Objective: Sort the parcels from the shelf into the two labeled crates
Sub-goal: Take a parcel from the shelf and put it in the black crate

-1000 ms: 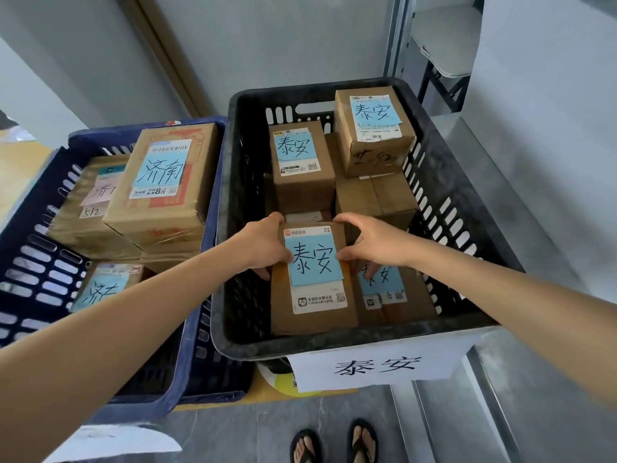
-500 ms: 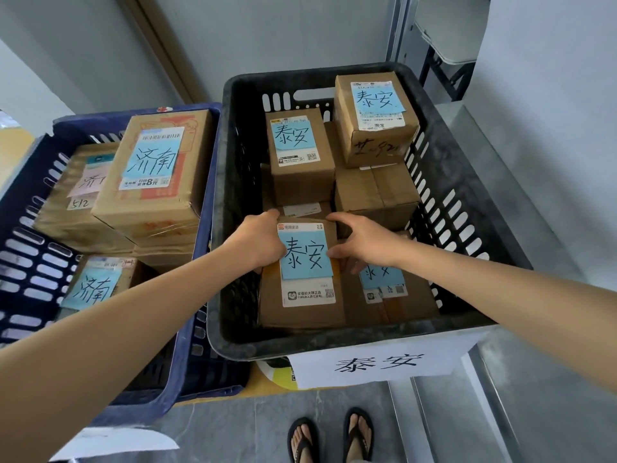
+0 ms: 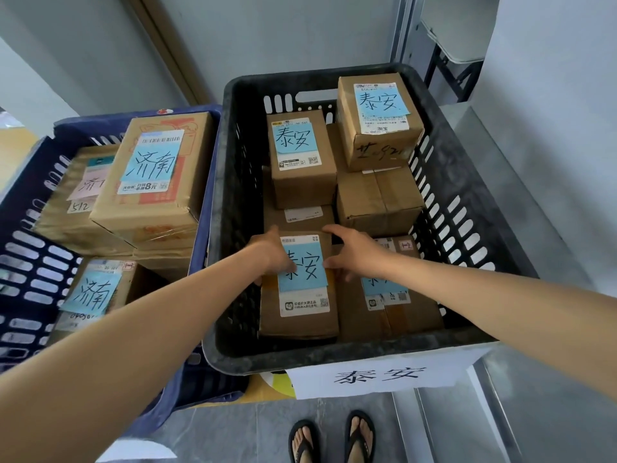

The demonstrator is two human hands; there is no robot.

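Note:
A black crate with a white paper label on its front holds several brown parcels with blue notes. At its near left lies a brown parcel with a blue handwritten note. My left hand grips its left top edge, thumb on the note. My right hand grips its right top edge, fingers down beside the neighbouring parcel. To the left, a blue crate holds several parcels with different blue notes, the largest parcel on top.
A grey wall stands behind both crates. A grey ledge runs along the right of the black crate. A folding chair is at the top right. My feet in sandals stand on the grey floor below the crate.
Both hands have lowered the parcel a little deeper into the near left of the black crate. The head camera has shifted slightly.

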